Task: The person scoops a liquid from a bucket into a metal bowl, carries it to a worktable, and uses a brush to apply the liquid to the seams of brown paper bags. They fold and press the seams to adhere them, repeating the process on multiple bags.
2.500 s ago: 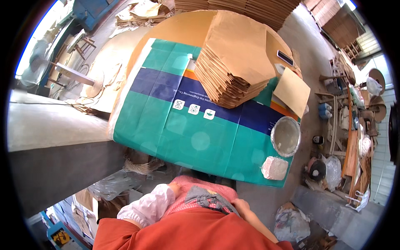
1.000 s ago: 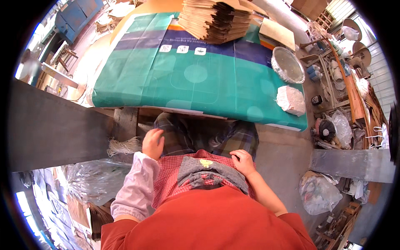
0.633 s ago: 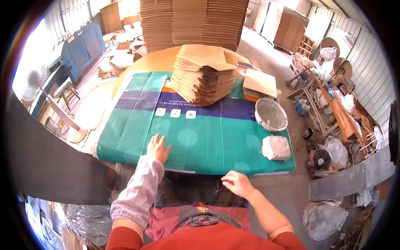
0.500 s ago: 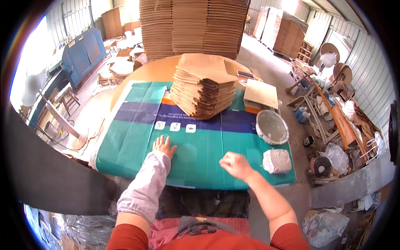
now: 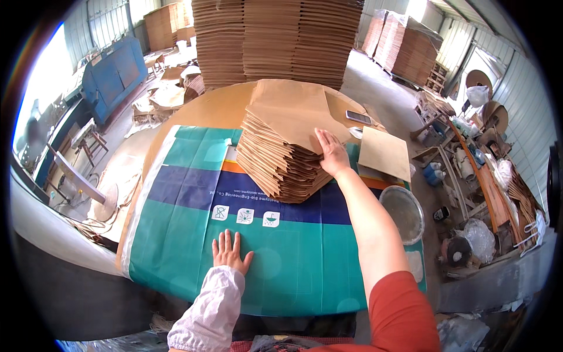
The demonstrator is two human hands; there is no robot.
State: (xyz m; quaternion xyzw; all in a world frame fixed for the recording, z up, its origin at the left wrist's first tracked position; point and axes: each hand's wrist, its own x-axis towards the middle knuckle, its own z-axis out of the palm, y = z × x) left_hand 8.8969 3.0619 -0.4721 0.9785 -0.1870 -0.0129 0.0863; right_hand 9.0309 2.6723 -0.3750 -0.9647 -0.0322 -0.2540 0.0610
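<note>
My left hand (image 5: pixel 231 252) lies flat on a green and blue printed plastic sheet (image 5: pixel 281 258), fingers spread, holding nothing. Ahead of it sits a fanned stack of brown paper bags (image 5: pixel 287 120), with its layered folded edges toward me. Stretched forward, my right hand (image 5: pixel 332 154) rests at the stack's right edge with its fingers extended on the top piece. Whether the thumb is under a layer is hard to make out. To the right of that forearm stands a round bowl (image 5: pixel 402 216). A whitish block (image 5: pixel 414 266) is partly hidden by my right arm.
A flat tan board (image 5: pixel 384 154) and a phone (image 5: pixel 358 117) lie on the round table (image 5: pixel 176 114), right of the stack. Beyond rises a tall pile of brown cardboard (image 5: pixel 272 44). A cluttered wooden bench (image 5: pixel 484 182) is at right, a blue machine (image 5: pixel 114 76) at left.
My right hand has moved forward from above the sheet's near right part to the paper stack, its curled fingers now stretched out. The left hand stays flat on the sheet. The view has shifted forward.
</note>
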